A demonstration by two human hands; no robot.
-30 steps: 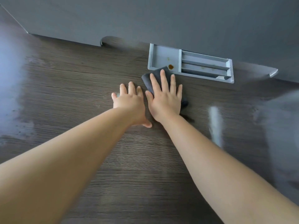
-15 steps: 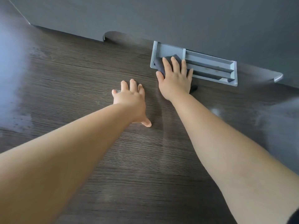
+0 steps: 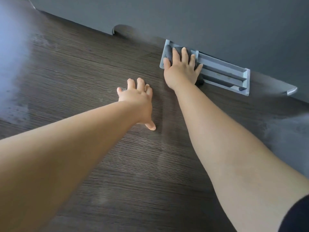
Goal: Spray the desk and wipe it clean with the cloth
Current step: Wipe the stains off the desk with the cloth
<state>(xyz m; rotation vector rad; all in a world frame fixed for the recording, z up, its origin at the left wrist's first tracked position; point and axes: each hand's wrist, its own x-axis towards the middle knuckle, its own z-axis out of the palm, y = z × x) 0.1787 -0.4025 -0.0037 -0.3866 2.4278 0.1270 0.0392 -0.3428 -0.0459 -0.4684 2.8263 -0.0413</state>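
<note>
A dark wood-grain desk [image 3: 100, 164] fills the view. At its far edge sits a grey recessed plastic tray [image 3: 222, 72] with long slots. My right hand [image 3: 181, 69] presses a dark grey cloth [image 3: 168, 53] flat into the tray's left compartment, fingers straight and spread. Most of the cloth is hidden under the hand; a small bit pokes out by the wrist. My left hand [image 3: 137, 99] rests flat on the desk, left of the right arm and short of the tray. No spray bottle is in view.
A dark grey wall or panel [image 3: 200, 17] rises right behind the desk. Two curved cut-outs notch the desk's back edge, one [image 3: 120, 30] left of the tray and one [image 3: 275, 88] to its right. Pale glare patches lie on the desk's left and right sides.
My right hand has slid the cloth from the desk up into the tray's left compartment, covering the brown spot there. My left hand has stayed flat in place.
</note>
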